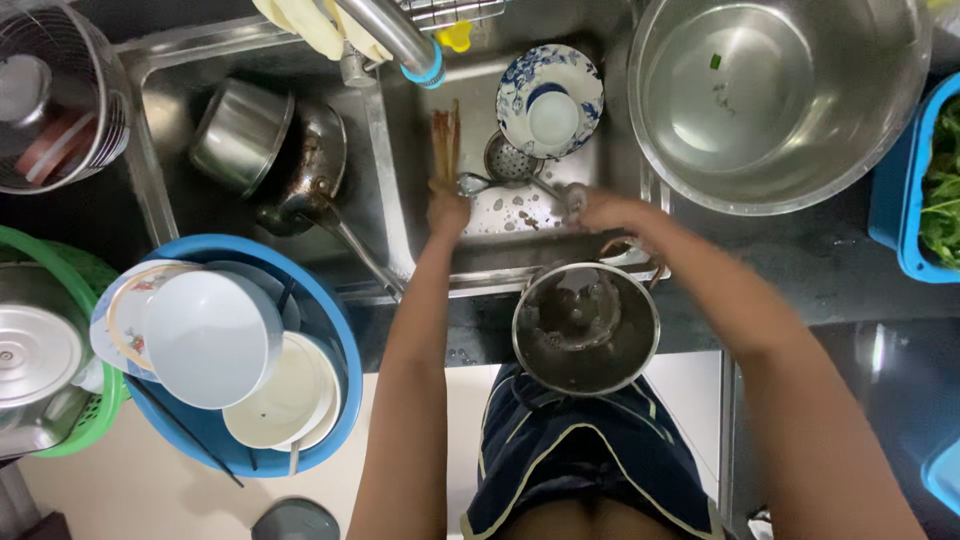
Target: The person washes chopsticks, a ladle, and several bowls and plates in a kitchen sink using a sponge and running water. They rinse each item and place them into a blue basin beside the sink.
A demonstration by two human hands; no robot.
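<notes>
Reaching into the right sink basin (620,150) at the centre of the frame, both of the person's bare hands work above the drain strainer (510,160). The left hand (447,212) is closed around a bundle of brown chopsticks (445,145), which point toward the top of the frame, with their far ends near the tap (395,35). The right hand (605,212) sits at the right part of the basin beside a metal spoon (500,185), whose handle runs toward it; motion blur prevents confirming whether this hand is gripping or loose. A blue-and-white patterned bowl (550,100) lies in the basin just above the hands, with a small white cup nested inside. A steel pot (585,325) rests on the near rim of the sink, below and between the forearms. The left basin holds a steel pot tipped on its side (240,135) and a dark ladle (320,200). At lower left, a blue tub (335,320) contains stacked white plates (215,340). A large steel mixing bowl (780,95) occupies the upper right, and a blue crate of greens (935,190) sits at the right edge.
</notes>
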